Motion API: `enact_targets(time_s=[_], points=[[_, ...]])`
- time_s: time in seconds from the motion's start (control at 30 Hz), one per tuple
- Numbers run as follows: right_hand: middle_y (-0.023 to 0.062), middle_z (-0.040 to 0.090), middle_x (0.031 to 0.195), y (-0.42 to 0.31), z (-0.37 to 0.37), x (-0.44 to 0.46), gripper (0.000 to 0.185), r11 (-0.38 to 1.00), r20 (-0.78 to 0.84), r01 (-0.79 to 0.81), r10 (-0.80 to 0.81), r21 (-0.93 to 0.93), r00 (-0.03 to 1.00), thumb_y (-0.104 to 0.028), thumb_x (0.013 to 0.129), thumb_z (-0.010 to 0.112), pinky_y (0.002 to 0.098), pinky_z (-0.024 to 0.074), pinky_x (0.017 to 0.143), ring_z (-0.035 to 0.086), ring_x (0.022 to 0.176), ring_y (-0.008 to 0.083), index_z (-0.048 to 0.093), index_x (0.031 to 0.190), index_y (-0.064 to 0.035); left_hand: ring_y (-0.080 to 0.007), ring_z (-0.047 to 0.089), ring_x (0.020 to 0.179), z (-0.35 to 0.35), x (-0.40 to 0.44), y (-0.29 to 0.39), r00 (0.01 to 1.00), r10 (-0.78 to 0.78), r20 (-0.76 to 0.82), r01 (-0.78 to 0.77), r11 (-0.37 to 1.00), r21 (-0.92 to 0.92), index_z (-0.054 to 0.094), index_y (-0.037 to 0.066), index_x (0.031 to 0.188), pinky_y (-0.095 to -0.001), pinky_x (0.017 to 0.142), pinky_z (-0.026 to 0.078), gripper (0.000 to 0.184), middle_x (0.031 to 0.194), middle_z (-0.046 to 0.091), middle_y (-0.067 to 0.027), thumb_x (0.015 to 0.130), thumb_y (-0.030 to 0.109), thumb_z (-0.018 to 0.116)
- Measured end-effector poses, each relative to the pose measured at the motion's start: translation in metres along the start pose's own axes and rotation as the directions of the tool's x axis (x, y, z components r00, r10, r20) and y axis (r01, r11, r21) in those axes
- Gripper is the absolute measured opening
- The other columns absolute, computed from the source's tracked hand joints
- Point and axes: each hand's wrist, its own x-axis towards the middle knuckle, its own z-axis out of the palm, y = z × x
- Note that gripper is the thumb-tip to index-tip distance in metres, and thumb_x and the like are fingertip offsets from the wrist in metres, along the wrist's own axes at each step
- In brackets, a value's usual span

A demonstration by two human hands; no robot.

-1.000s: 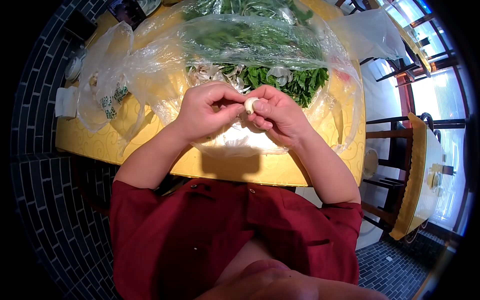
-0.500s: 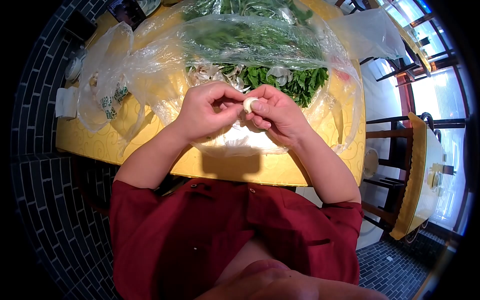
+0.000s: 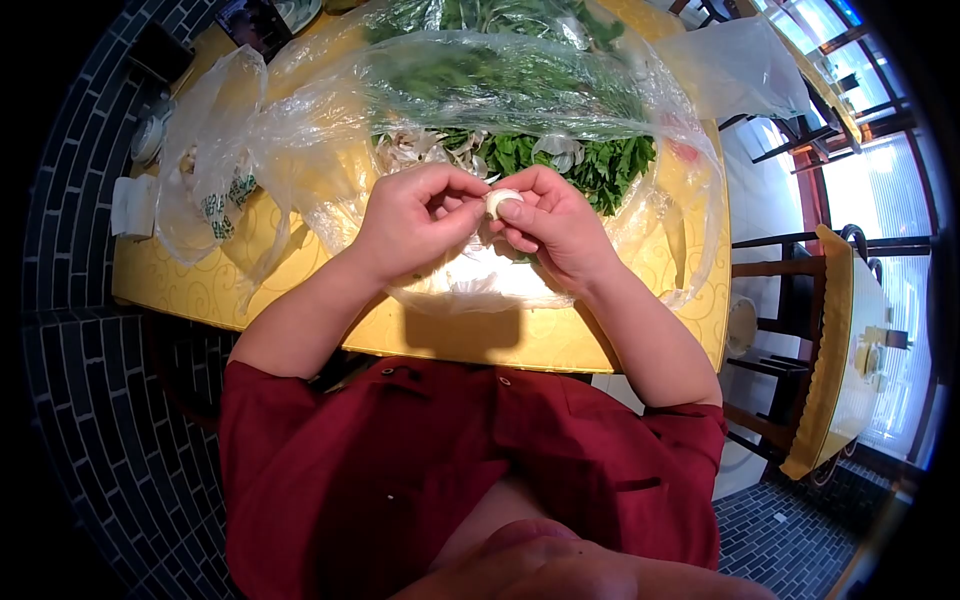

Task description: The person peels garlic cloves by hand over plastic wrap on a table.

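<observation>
A pale garlic clove [image 3: 499, 203] is pinched between the thumb and fingers of my right hand [image 3: 562, 228]. My left hand [image 3: 421, 219] meets it from the other side, thumb and forefinger closed at the clove's left edge. Both hands are above the front part of a clear plastic bag [image 3: 330, 205] spread on the table. Behind my fingers lie papery garlic skins [image 3: 415, 148] and leafy green herbs [image 3: 600, 165]. More greens show through the crumpled plastic farther back.
The yellow-covered table [image 3: 200, 285] ends just in front of my body. At left are another plastic bag [image 3: 213, 170] with green print and a white box [image 3: 132, 206]. A second table [image 3: 850, 350] stands at the right, and a dark brick wall [image 3: 75, 250] at the left.
The clove has turned slightly in my fingers and looks rounder. My right fingertips have shifted a little; the arms and the things on the table are where they were.
</observation>
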Motion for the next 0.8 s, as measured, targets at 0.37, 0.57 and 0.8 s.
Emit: enact_targets(time_s=[0.37,0.57,0.8], points=[[0.0094,0.061,0.080,0.003,0.003,0.000,0.022,0.996,-0.038,0.036,-0.039,-0.077,0.999,-0.007,0.086,0.062,0.0187,0.0409,0.052,0.053,0.062,0.0074,0.049,0.101,-0.0005,-0.0158,0.057,0.057,0.000,0.001,0.005,0.911,0.412,0.019,-0.365,0.784,0.502,0.060,0.003,0.079,-0.0262,0.050,0.046,0.008,0.073,0.058,-0.0076,0.073,0.001,0.065],[0.0087,0.061,0.080,-0.002,0.002,-0.003,0.021,0.999,0.070,-0.037,0.034,0.031,0.997,-0.005,0.085,0.062,0.0193,0.0405,0.051,0.051,0.059,0.0073,0.049,0.101,-0.0014,-0.0169,0.056,0.055,-0.004,0.004,0.005,0.869,0.494,0.004,-0.409,0.715,0.567,0.058,0.003,0.079,-0.0267,0.048,0.046,0.009,0.071,0.056,-0.0081,0.073,0.001,0.065],[0.0067,0.057,0.073,-0.006,0.003,-0.004,0.027,0.995,0.177,-0.068,0.053,0.077,0.983,-0.004,0.084,0.062,0.0200,0.0410,0.052,0.045,0.049,0.0061,0.047,0.106,-0.0021,-0.0168,0.057,0.056,-0.012,0.008,0.011,0.858,0.508,-0.080,-0.357,0.701,0.617,0.058,0.003,0.081,-0.0260,0.050,0.046,0.009,0.073,0.057,-0.0080,0.074,-0.001,0.063]])
